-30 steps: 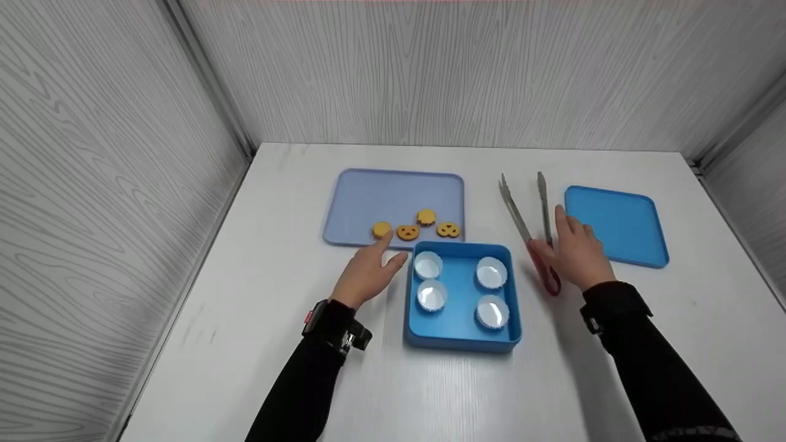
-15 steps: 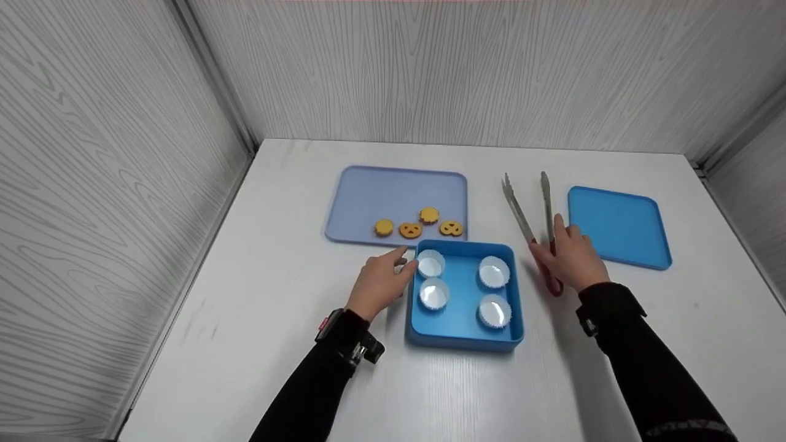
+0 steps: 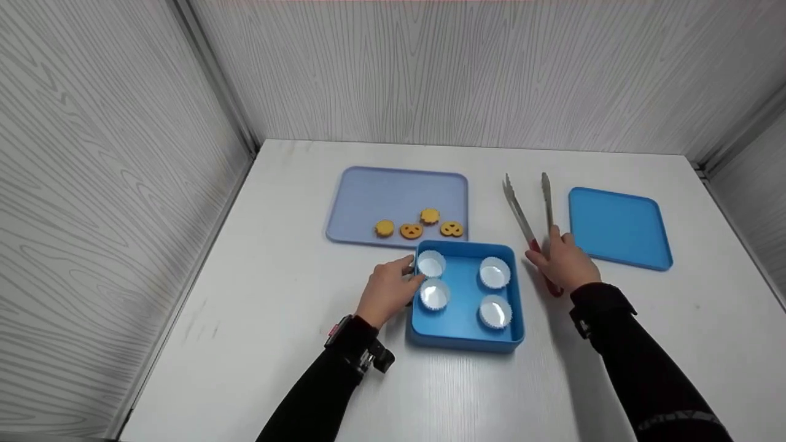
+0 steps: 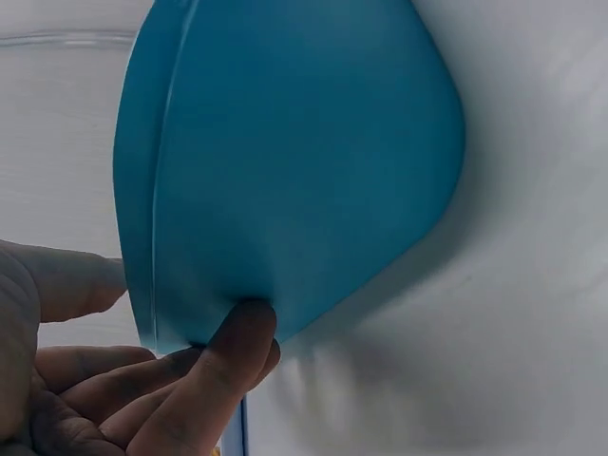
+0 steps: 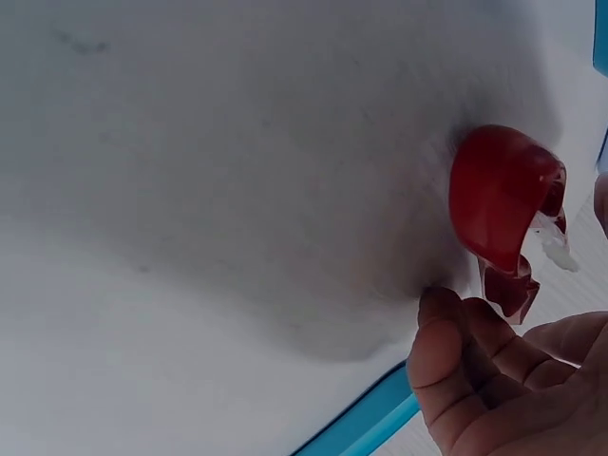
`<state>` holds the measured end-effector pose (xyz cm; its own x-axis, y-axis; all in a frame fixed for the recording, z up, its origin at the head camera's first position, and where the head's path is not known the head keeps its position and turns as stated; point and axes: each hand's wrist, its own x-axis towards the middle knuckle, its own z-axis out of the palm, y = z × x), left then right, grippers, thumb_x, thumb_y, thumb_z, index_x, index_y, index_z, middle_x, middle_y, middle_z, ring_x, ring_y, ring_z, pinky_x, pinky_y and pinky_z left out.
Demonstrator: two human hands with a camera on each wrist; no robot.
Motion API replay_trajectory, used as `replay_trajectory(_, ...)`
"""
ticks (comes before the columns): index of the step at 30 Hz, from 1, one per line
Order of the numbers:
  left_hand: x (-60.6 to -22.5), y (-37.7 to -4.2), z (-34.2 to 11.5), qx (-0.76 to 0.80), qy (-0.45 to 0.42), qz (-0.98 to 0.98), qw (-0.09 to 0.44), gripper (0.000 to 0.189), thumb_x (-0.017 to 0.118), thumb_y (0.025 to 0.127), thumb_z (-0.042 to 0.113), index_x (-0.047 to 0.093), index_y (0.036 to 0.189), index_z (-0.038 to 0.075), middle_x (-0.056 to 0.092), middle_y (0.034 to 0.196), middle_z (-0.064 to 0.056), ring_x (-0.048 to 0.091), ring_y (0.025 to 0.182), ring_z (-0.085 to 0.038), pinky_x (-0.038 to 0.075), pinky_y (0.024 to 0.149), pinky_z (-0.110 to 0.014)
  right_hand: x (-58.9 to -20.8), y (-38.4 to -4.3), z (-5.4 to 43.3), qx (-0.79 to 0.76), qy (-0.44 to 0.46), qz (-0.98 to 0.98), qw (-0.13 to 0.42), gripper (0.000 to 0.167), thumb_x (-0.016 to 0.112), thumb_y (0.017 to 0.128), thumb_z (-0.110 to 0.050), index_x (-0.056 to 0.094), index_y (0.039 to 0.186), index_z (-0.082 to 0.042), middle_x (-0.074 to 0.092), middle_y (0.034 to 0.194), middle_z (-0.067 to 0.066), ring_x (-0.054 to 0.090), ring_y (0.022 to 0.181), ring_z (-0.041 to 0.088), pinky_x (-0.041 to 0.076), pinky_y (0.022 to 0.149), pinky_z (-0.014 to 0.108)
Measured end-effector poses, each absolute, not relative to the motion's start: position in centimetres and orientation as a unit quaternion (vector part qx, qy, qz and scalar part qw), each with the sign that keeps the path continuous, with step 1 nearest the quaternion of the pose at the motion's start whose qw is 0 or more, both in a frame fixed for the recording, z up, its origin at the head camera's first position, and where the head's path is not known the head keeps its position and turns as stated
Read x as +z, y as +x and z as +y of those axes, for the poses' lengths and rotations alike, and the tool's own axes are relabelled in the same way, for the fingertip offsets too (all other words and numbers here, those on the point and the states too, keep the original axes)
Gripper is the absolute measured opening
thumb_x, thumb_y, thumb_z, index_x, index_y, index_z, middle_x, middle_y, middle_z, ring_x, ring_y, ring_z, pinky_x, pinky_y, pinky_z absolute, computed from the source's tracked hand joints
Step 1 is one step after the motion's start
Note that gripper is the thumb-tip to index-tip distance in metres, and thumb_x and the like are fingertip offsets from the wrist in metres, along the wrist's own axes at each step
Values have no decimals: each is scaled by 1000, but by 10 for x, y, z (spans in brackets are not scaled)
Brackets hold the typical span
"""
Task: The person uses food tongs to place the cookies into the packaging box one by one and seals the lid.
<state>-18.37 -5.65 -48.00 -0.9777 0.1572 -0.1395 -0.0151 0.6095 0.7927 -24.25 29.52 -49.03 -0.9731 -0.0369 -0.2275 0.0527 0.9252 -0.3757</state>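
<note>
The blue box [image 3: 465, 345] holds several white fluted cups, such as a baking cup [image 3: 495, 312]. My left hand [image 3: 387, 290] holds the box's left wall, thumb over the rim and fingers against the outer side, as the left wrist view also shows. Spread metal tongs [image 3: 519, 215] with red handles lie right of the box. Over those handles is my right hand [image 3: 566, 264], its fingers curled round one side and its thumb on the other. In the right wrist view the red handle end [image 5: 499, 195] sits between thumb and fingers.
Behind the box lies a lilac tray [image 3: 393, 184] with several small cookies, among them a pretzel-shaped cookie [image 3: 451, 229] and a round yellow cookie [image 3: 384, 228]. A flat blue tray [image 3: 620, 227] lies at the right. Grey wood-patterned panels [image 3: 454, 73] border the white table.
My left hand has come down from near the cookies to the box's left wall. My right hand has drawn slightly back along the tongs, its fingers curling in around the handles.
</note>
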Motion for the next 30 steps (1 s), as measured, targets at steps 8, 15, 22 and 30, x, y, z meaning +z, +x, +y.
replay_trajectory(8,-484,-183,-55,437,31,894,98,49,65,100,27,59,144,7,67,134,-13,61,127,-25,49,107,-44,-491,-243,294,-188,1,977,99,83,60,102,-33,16,156,11,44,128,39,62,84,39,57,61,44)
replay_trajectory(15,-484,-183,-54,424,19,899,108,47,63,100,27,60,143,9,68,134,-11,63,112,-18,51,103,-42,-493,-245,293,-190,7,978,86,75,61,101,-27,22,152,13,47,120,37,61,85,39,58,64,47)
replay_trajectory(22,-485,-182,-54,407,44,908,88,36,59,98,22,72,130,10,74,116,-6,60,92,-17,53,90,-39,-492,-243,296,-195,10,979,58,66,59,99,-18,29,145,18,48,118,39,61,85,43,58,72,57)
replay_trajectory(30,-486,-182,-54,407,42,908,92,37,59,99,21,70,132,7,74,120,-9,63,97,-15,55,94,-40,-489,-239,300,-214,11,977,1,40,53,98,-14,47,125,15,45,114,36,58,77,41,53,68,54)
